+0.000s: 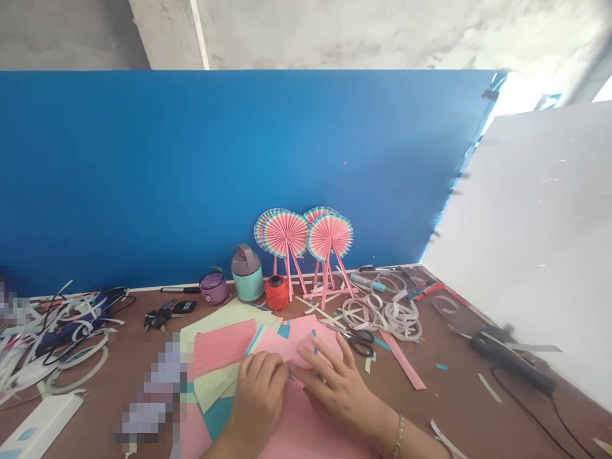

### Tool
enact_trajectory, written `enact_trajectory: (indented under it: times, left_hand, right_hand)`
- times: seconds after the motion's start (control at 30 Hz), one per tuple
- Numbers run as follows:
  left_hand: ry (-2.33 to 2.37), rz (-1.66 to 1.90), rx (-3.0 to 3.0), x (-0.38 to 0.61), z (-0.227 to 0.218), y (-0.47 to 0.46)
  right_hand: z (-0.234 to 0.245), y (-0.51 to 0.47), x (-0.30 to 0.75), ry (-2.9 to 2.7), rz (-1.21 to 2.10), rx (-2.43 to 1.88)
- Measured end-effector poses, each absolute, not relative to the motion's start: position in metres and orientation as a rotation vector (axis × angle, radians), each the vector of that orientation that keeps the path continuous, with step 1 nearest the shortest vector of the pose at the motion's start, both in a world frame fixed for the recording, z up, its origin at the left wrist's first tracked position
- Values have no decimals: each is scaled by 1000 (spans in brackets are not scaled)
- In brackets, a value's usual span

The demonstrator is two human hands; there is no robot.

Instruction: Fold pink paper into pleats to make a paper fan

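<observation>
Both my hands rest on a pink paper sheet [306, 433] at the near middle of the brown table [459, 408]. My left hand [258, 395] has its fingers curled and pressed down on the paper's folded edge. My right hand [335, 389], with a bracelet at the wrist, lies over the same fold with fingers pinching the pink paper. Under the sheet lie pale green paper [215, 382], a pleated pink piece [222, 347] and blue-edged pieces.
Several finished pink paper fans [306, 239] lean on the blue board [191, 172] at the back. Near them: a teal bottle [247, 274], an orange thread spool [276, 293], a purple cup [213, 288], scissors [356, 341], tape rings [382, 312], a glue gun [511, 363] with cord, paper scraps left.
</observation>
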State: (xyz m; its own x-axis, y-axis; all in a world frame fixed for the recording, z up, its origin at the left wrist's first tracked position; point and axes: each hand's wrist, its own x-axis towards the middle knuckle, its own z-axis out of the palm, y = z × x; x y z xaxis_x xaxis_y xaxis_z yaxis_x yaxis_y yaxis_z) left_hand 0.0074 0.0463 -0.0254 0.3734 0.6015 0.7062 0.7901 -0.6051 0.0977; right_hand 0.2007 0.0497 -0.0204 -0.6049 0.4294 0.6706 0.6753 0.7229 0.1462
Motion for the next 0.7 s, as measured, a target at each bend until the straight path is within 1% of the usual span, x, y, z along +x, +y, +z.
enact_trajectory:
  times: [0.17, 0.3, 0.47, 0.7]
  left_hand:
    - [-1211, -919, -2505, 8, -37, 50]
    - [-1348, -756, -2596, 2, -41, 55]
    - [-1522, -687, -2658, -6, -43, 56]
    - [-1594, -599, -2728, -10, -38, 51]
  right_hand:
    - [-32, 66, 203, -2281, -339, -903]
    - [-40, 74, 214, -2417, -177, -1087]
    - [-38, 77, 222, -2560, 26, -1221]
    - [-32, 77, 231, -2584, 159, -1216]
